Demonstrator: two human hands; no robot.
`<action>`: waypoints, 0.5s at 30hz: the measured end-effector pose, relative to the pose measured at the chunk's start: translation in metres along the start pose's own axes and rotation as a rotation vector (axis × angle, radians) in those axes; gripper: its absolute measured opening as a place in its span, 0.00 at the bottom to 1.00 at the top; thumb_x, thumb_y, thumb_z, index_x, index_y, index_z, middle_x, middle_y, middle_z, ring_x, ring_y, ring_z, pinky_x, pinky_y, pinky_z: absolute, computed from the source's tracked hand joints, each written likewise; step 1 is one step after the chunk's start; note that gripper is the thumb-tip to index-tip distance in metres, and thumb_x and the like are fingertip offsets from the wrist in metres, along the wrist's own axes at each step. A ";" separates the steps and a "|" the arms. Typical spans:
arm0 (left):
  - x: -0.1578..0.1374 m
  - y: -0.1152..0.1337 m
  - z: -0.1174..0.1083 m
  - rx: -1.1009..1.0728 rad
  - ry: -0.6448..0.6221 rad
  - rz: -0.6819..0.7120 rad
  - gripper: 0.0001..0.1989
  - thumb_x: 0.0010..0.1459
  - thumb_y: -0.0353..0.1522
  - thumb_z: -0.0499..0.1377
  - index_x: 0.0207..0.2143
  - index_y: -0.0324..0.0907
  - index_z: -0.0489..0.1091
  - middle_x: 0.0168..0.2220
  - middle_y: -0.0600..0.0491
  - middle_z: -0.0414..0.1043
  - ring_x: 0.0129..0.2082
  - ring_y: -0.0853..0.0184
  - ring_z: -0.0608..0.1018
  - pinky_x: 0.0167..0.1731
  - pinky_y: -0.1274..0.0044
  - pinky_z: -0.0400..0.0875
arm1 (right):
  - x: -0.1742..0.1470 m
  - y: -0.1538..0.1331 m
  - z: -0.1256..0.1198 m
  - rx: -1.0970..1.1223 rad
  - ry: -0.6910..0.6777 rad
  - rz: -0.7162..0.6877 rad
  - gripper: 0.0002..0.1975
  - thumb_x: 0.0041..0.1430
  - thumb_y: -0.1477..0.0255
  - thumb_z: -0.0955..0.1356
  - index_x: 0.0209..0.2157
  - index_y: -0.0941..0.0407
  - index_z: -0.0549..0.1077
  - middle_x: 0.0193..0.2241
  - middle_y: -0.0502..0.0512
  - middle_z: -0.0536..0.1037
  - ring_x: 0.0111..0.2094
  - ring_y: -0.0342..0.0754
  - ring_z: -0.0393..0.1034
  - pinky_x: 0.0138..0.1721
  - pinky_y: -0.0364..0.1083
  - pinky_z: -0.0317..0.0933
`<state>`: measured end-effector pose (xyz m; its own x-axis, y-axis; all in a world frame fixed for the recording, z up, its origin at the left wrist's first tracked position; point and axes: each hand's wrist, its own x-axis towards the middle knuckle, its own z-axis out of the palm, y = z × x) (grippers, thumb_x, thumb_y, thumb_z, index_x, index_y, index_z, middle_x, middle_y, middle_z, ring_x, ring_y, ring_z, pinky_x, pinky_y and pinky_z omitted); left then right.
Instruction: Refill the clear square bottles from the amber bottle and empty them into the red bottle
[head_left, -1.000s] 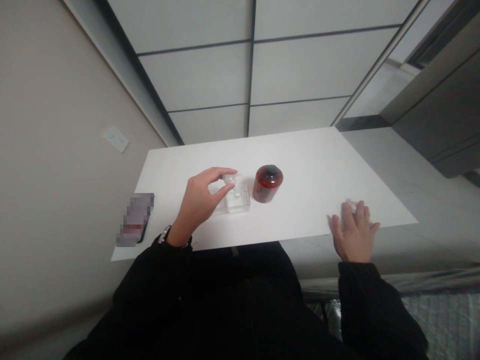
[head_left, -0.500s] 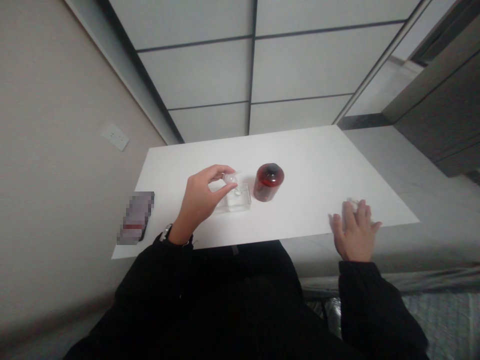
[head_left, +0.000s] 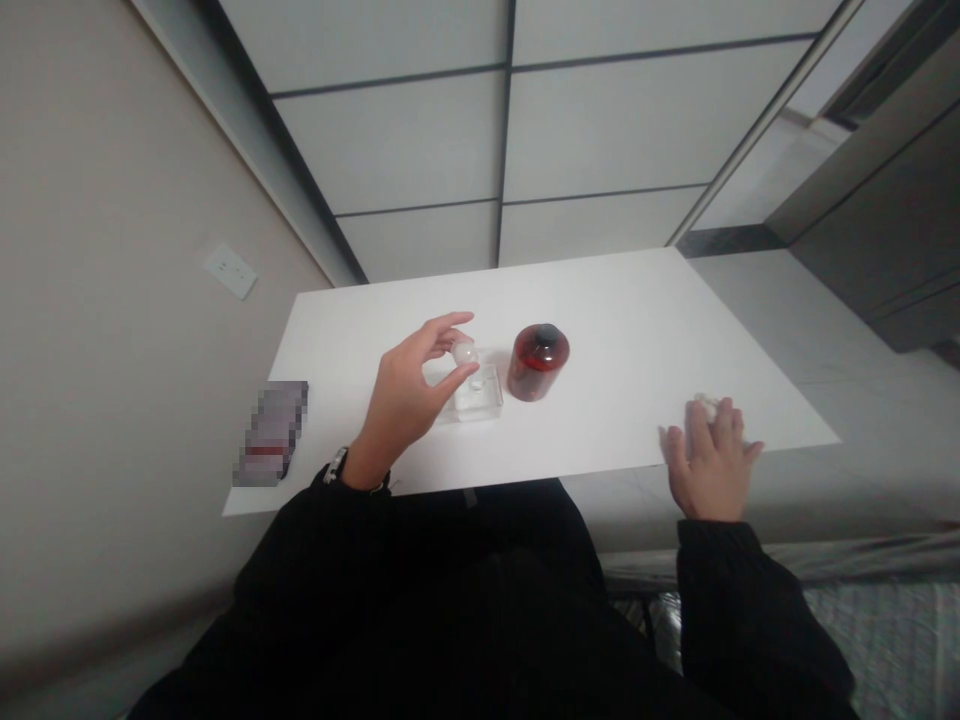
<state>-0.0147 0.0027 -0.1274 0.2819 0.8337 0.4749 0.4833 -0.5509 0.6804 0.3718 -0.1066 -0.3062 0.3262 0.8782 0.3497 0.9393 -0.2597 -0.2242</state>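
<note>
My left hand point(head_left: 416, 378) pinches a small round whitish translucent ball point(head_left: 465, 353) between thumb and fingers; its index finger is lifted off. Just below is a clear square box point(head_left: 480, 398) with a small pale thing inside, which I cannot make out. The box's left part is partly hidden by the hand. To its right stands an amber-red bottle point(head_left: 534, 375) with a black cap, touched by neither hand. Over at the table's right end, my right hand point(head_left: 711, 470) lies with fingers spread over a crumpled whitish lump point(head_left: 706, 405), mostly covered by the fingers.
A phone point(head_left: 274, 430), its screen blurred out, lies at the left end of the white table point(head_left: 615, 310). A wall with a socket point(head_left: 231, 272) rises on the left. White panelled doors point(head_left: 420, 150) stand behind the table.
My left index finger has lifted and straightened away from the ball, and more of the ball shows. The right hand has stayed in place on the lump.
</note>
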 end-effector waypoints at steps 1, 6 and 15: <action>0.000 0.000 0.000 -0.020 -0.003 -0.018 0.24 0.63 0.31 0.67 0.61 0.43 0.72 0.48 0.51 0.83 0.48 0.65 0.84 0.55 0.69 0.80 | 0.000 0.000 0.000 0.002 -0.002 -0.001 0.33 0.75 0.56 0.56 0.68 0.64 0.66 0.73 0.83 0.58 0.73 0.79 0.53 0.62 0.84 0.51; -0.001 -0.001 0.002 -0.096 -0.074 -0.091 0.25 0.62 0.33 0.68 0.61 0.45 0.71 0.48 0.50 0.83 0.47 0.63 0.85 0.59 0.67 0.78 | 0.000 0.000 -0.001 0.010 -0.007 -0.013 0.32 0.75 0.57 0.56 0.69 0.63 0.65 0.73 0.83 0.57 0.73 0.79 0.53 0.61 0.85 0.51; 0.000 -0.002 0.002 -0.038 -0.043 -0.077 0.22 0.63 0.33 0.66 0.59 0.44 0.74 0.50 0.49 0.82 0.46 0.63 0.84 0.56 0.66 0.80 | 0.000 0.000 -0.002 0.010 -0.021 -0.001 0.33 0.75 0.57 0.56 0.70 0.63 0.64 0.73 0.83 0.56 0.73 0.79 0.52 0.61 0.84 0.51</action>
<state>-0.0135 0.0041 -0.1296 0.2804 0.8742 0.3964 0.4738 -0.4852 0.7350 0.3718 -0.1070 -0.3044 0.3225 0.8868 0.3311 0.9387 -0.2545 -0.2326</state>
